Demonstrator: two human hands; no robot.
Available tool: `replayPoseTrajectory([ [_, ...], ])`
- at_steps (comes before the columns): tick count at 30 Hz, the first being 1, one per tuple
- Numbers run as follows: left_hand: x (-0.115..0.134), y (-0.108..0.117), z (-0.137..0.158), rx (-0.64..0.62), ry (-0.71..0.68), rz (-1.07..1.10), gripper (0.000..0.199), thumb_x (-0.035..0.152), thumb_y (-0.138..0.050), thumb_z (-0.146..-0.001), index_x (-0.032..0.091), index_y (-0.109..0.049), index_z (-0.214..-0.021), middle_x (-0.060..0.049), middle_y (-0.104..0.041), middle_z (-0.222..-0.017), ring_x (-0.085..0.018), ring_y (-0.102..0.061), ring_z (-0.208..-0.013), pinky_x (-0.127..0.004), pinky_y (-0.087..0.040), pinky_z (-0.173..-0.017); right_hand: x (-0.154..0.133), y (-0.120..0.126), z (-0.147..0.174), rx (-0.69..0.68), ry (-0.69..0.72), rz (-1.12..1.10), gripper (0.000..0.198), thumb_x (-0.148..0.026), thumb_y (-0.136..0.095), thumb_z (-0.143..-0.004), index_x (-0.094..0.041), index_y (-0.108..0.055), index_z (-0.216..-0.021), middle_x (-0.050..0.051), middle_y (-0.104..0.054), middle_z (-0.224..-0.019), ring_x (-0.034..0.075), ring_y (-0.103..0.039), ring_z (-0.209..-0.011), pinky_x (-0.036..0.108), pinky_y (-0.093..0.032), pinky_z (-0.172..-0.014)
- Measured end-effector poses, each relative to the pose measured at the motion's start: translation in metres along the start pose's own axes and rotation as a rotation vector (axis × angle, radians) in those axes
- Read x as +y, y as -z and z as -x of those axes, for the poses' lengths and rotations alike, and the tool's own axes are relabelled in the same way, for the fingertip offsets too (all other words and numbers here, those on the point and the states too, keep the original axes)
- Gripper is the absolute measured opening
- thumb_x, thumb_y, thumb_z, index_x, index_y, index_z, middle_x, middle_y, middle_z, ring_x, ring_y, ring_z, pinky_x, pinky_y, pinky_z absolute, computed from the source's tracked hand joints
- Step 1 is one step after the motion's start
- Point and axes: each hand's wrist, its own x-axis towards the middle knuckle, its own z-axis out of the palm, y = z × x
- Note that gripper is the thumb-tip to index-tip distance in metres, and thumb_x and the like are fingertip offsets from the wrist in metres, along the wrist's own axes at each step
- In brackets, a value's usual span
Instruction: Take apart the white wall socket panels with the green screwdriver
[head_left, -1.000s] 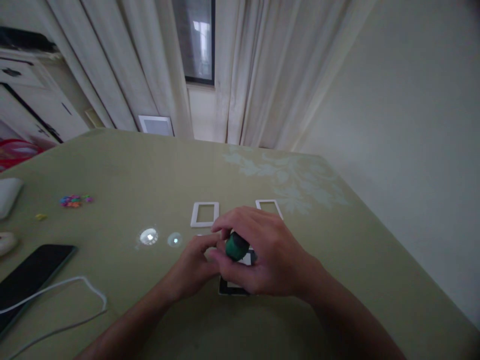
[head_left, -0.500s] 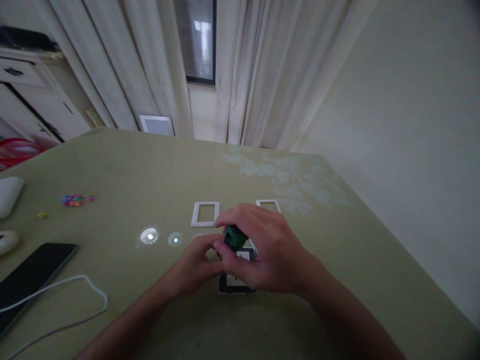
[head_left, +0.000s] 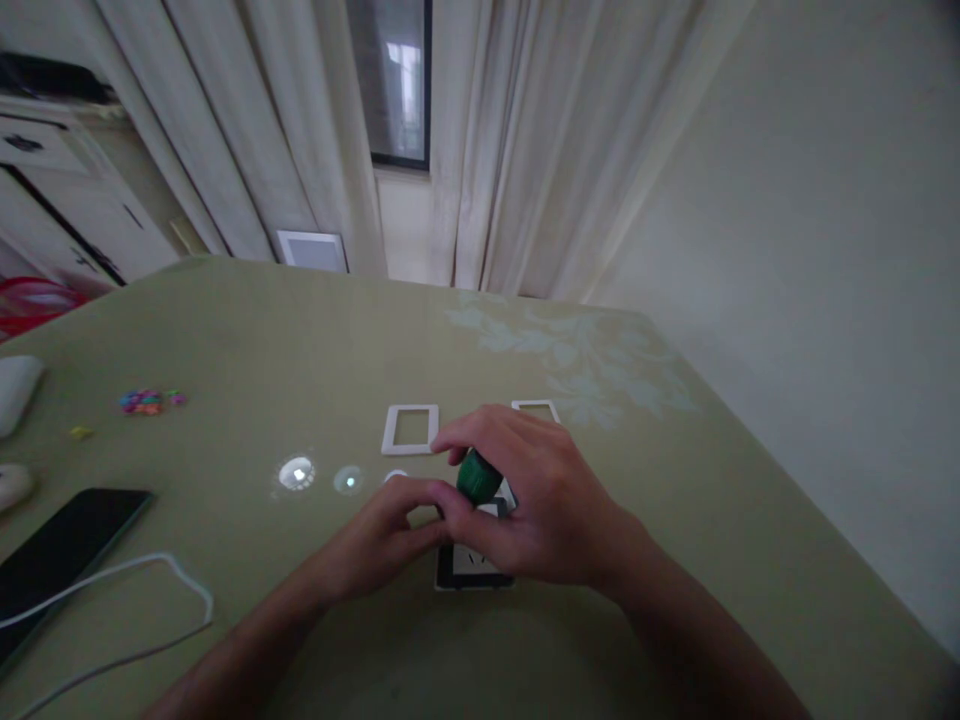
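My right hand (head_left: 536,495) is closed around a green screwdriver (head_left: 478,478), its handle tipped up and its shaft hidden by my fingers. Below it lies a wall socket (head_left: 474,568), a white face with plug slots in a dark frame, partly covered by my right hand. At the socket's left side, my left hand (head_left: 401,525) is closed in a pinch, thumb and forefinger meeting close to the screwdriver. Whatever those fingers hold is hidden.
Two white frames (head_left: 388,430) lie beyond my hands, one partly covered. Left are small round shiny pieces (head_left: 296,473), colourful beads (head_left: 146,402), a phone (head_left: 75,540) and a white cable (head_left: 187,575). A wall (head_left: 840,300) borders the table's right side.
The screwdriver handle has turned in my right hand and shifted slightly right. My left fingertips have moved a little, closer to the right thumb.
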Motion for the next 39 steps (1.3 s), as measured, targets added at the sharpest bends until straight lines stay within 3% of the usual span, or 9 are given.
replayPoseTrajectory([
  [5, 0.002, 0.0, -0.002, 0.07, 0.038, -0.029, 0.014, 0.025, -0.079, -0.085, 0.018, -0.071, -0.076, 0.0, -0.071, -0.078, -0.017, -0.06, -0.076, -0.026, -0.05, -0.067, 0.0, 0.001, -0.001, -0.002, 0.019, -0.017, 0.017, -0.026, -0.069, -0.098, -0.02, -0.065, -0.113, 0.005, -0.077, -0.099, 0.018, -0.07, -0.086, 0.03, -0.054, -0.079],
  [10, 0.006, 0.006, -0.001, -0.073, -0.012, 0.09, 0.019, 0.035, -0.073, -0.096, 0.02, -0.075, -0.084, -0.001, -0.075, -0.084, -0.018, -0.063, -0.078, -0.028, -0.055, -0.075, 0.001, 0.002, -0.001, 0.003, -0.015, -0.008, 0.019, -0.026, -0.071, -0.097, -0.02, -0.066, -0.114, 0.004, -0.076, -0.099, 0.018, -0.069, -0.085, 0.031, -0.054, -0.08],
  [16, 0.001, 0.003, -0.001, 0.061, 0.032, 0.001, 0.017, 0.027, -0.083, -0.085, 0.018, -0.069, -0.081, 0.001, -0.069, -0.082, -0.018, -0.06, -0.079, -0.026, -0.052, -0.07, 0.0, 0.0, 0.0, -0.025, 0.008, -0.028, 0.016, -0.027, -0.069, -0.098, -0.02, -0.065, -0.113, 0.004, -0.076, -0.099, 0.017, -0.069, -0.085, 0.03, -0.054, -0.081],
  [21, -0.002, 0.008, -0.001, -0.047, -0.017, 0.046, 0.014, 0.03, -0.077, -0.093, 0.019, -0.073, -0.086, -0.001, -0.073, -0.085, -0.018, -0.063, -0.08, -0.027, -0.053, -0.073, 0.0, 0.001, 0.0, -0.005, -0.011, -0.023, 0.02, -0.027, -0.071, -0.098, -0.019, -0.065, -0.116, 0.004, -0.076, -0.1, 0.018, -0.07, -0.087, 0.03, -0.054, -0.08],
  [26, -0.003, 0.004, 0.001, 0.079, 0.004, -0.064, 0.024, 0.037, -0.08, -0.091, 0.02, -0.067, -0.081, 0.001, -0.069, -0.081, -0.019, -0.062, -0.079, -0.029, -0.053, -0.072, 0.001, 0.0, 0.001, -0.033, 0.011, -0.029, 0.017, -0.027, -0.069, -0.1, -0.019, -0.065, -0.114, 0.004, -0.077, -0.101, 0.017, -0.071, -0.085, 0.029, -0.055, -0.08],
  [28, -0.002, 0.002, 0.002, 0.065, 0.018, -0.137, 0.03, 0.043, -0.086, -0.087, 0.022, -0.07, -0.1, -0.001, -0.073, -0.097, -0.024, -0.066, -0.09, -0.035, -0.056, -0.08, 0.001, 0.003, 0.001, 0.008, 0.004, 0.007, 0.016, -0.028, -0.066, -0.102, -0.02, -0.065, -0.116, 0.004, -0.077, -0.1, 0.016, -0.071, -0.083, 0.028, -0.056, -0.08],
  [32, 0.0, 0.004, 0.006, -0.115, -0.007, -0.429, 0.083, 0.054, -0.099, -0.066, 0.029, -0.063, -0.136, -0.01, -0.064, -0.137, -0.038, -0.059, -0.124, -0.052, -0.052, -0.104, 0.0, 0.013, 0.003, 0.2, -0.023, 0.077, 0.017, -0.028, -0.071, -0.101, -0.024, -0.066, -0.116, 0.0, -0.076, -0.092, 0.014, -0.071, -0.075, 0.026, -0.058, -0.074],
  [35, 0.004, 0.003, 0.007, -0.207, -0.014, -0.584, 0.084, 0.046, -0.1, -0.063, 0.028, -0.063, -0.137, -0.01, -0.063, -0.138, -0.04, -0.056, -0.127, -0.056, -0.048, -0.108, -0.005, 0.025, 0.008, 0.367, -0.054, 0.142, 0.02, -0.027, -0.076, -0.096, -0.027, -0.067, -0.114, -0.002, -0.074, -0.085, 0.015, -0.07, -0.069, 0.027, -0.058, -0.065],
  [39, 0.008, 0.0, 0.006, -0.237, -0.045, -0.574, 0.073, 0.028, -0.095, -0.067, 0.026, -0.063, -0.134, -0.009, -0.064, -0.137, -0.036, -0.055, -0.128, -0.051, -0.048, -0.11, -0.004, 0.041, 0.017, 0.566, -0.102, 0.256, 0.016, -0.027, -0.083, -0.091, -0.027, -0.071, -0.101, 0.001, -0.073, -0.083, 0.019, -0.069, -0.067, 0.032, -0.056, -0.062],
])
